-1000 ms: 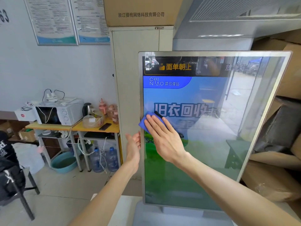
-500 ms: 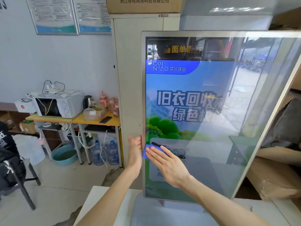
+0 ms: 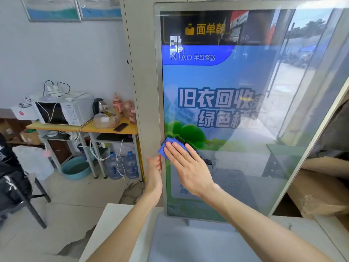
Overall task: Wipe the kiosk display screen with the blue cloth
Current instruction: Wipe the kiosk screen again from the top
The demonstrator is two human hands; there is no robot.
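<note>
A tall kiosk display screen (image 3: 236, 114) in a silver frame stands upright on a white base, showing a blue and green picture with white characters. My right hand (image 3: 188, 165) lies flat on the glass near the left edge, pressing a folded blue cloth (image 3: 166, 146) under its fingers. Only the cloth's upper left corner shows past the fingertips. My left hand (image 3: 154, 173) rests with its fingers against the outer left side of the frame, just below the cloth.
A beige cabinet (image 3: 143, 82) stands right behind the screen's left side. Cardboard boxes (image 3: 321, 193) crowd the right. At the left, a yellow table (image 3: 81, 127) carries a microwave, kettle and phone, with water bottles and a basin below. A black chair (image 3: 17, 186) stands at the far left.
My right hand slid the cloth down the screen's left side from mid-height, then back up a little. The camera moved closer to the screen. My left hand stayed on the frame.
</note>
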